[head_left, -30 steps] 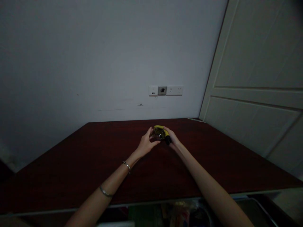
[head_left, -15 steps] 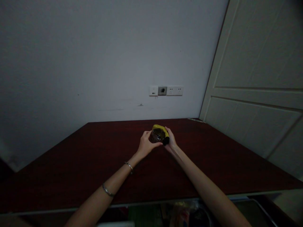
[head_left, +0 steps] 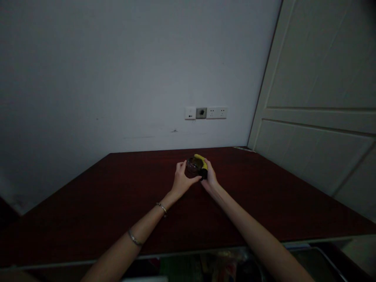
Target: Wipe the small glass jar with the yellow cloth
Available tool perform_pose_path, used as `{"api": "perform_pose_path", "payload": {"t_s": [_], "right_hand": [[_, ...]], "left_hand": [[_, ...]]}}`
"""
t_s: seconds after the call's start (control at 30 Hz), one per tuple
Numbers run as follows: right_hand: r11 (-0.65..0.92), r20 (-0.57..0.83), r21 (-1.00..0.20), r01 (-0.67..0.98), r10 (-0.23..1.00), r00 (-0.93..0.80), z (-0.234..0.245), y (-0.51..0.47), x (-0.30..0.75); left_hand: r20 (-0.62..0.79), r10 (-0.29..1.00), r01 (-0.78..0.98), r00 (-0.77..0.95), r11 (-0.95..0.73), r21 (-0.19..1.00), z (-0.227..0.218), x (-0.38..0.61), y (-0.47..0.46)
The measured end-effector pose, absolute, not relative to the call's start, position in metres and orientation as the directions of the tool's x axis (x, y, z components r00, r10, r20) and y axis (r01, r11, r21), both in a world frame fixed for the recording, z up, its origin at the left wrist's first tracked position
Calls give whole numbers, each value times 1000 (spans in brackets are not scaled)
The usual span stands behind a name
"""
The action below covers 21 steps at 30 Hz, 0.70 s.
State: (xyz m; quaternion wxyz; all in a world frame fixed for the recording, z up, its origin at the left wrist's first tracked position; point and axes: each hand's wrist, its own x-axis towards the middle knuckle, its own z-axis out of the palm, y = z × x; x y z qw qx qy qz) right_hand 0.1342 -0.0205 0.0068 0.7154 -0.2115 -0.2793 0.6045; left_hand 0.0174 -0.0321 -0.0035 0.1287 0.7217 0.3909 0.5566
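Over the middle of the dark red table, a small round see-through vessel (head_left: 194, 166), like a glass bowl or cup, is between my hands. My left hand (head_left: 182, 178) curves about its left and near side, fingertips on the rim and thumb stretched toward the right. My right hand (head_left: 210, 175) is closed on a curved yellow thing with a black end (head_left: 202, 161), which lies along the vessel's right side. The black end points toward me, near my left thumb. Dim light hides what kind of thing the yellow one is. My right palm hides part of it.
The dark red table (head_left: 123, 196) runs back to a pale wall (head_left: 117, 78) with a row of sockets (head_left: 210, 113). To the right stands a white panelled door (head_left: 317, 94). Below the table's front edge, an open space holds several items, including something green (head_left: 180, 268).
The vessel and the yellow thing have shifted and turned slightly to the left. Less of the yellow thing shows behind the vessel. Both forearms stay nearly in place.
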Motion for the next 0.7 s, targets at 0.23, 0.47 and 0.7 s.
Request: {"api": "perform_pose_path", "payload": {"t_s": [0.23, 0.47, 0.7], "right_hand": [[32, 141, -781, -624, 982, -126, 18, -16, 163], [-4, 109, -793, -609, 983, -148, 16, -18, 157], [142, 161, -705, -695, 986, 38, 8, -23, 136]], "left_hand": [[615, 761, 238, 207, -649, 723, -2, 8, -20], [649, 679, 371, 345, -733, 570, 3, 6, -28], [699, 695, 435, 169, -689, 580, 1, 7, -27]]}}
